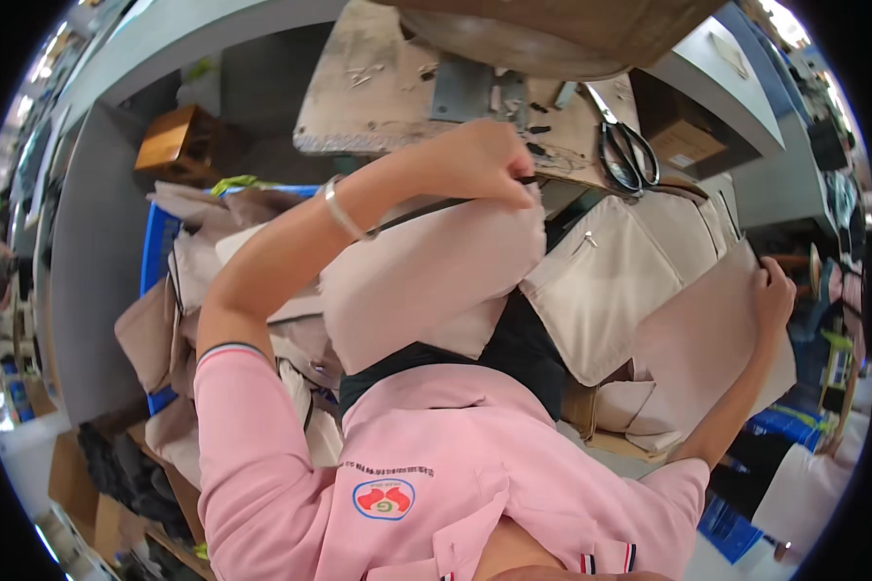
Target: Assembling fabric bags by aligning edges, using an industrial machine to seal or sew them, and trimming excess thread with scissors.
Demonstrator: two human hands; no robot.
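Note:
My left hand [499, 163] is closed, pinching the upper corner of a beige fabric piece [426, 281] edged with a black strip. That piece spreads across my lap, its right edge frayed. Out to the right, my right hand [773, 292] has its fingers closed on the edge of another flat beige fabric piece [702, 334], which hangs down beside my forearm. Between the two hands lies a sewn cream fabric panel [610, 276] with a small metal zipper pull. Black-handled scissors [628, 160] rest on the worn wooden board [358, 107] ahead of me.
At my left a blue crate [161, 247] is heaped with beige fabric pieces. A large brown object [562, 39] overhangs the board, where dark scraps lie. Cardboard boxes stand at lower left [77, 484] and far right [683, 143]. Another person's light sleeve [804, 499] shows at lower right.

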